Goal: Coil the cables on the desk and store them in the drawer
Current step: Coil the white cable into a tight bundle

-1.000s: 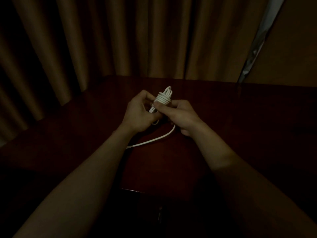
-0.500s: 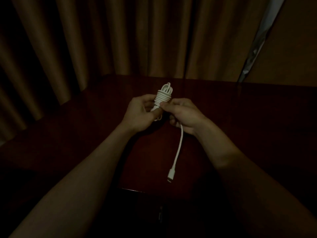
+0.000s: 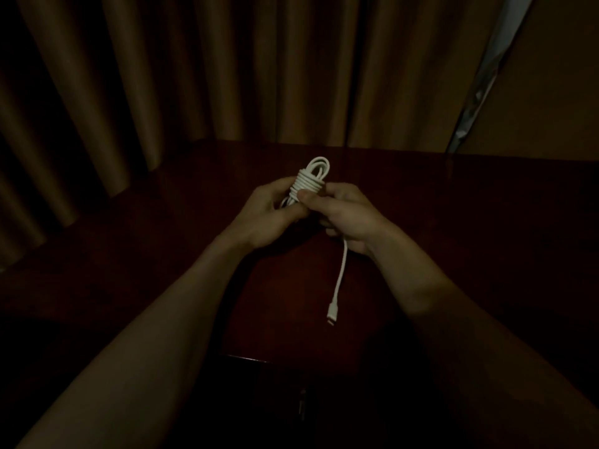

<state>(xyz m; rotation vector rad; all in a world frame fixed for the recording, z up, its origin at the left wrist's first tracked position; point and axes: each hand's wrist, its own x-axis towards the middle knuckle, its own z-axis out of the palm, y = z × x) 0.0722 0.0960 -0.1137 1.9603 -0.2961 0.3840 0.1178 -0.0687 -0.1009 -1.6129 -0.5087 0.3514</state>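
Note:
A white cable (image 3: 310,179) is bundled into a tight coil with several turns wound around its middle, held upright above the dark wooden desk (image 3: 470,222). My left hand (image 3: 269,215) grips the lower part of the coil from the left. My right hand (image 3: 346,215) pinches the wrapped turns from the right, thumb on top. The cable's loose tail hangs down under my right hand and ends in a white connector (image 3: 332,312). The drawer is too dark to make out; only a faint handle-like shape (image 3: 303,405) shows below the desk's front edge.
Brown curtains (image 3: 194,76) hang behind the desk on the left and at the back. A pale gap in the curtain (image 3: 479,92) shows at the upper right. The desk's front edge (image 3: 246,358) lies between my forearms.
The loose tail, which trailed left across the desk a second ago, swung down and now hangs under my right hand with its connector free. The coil has more turns wrapped around it.

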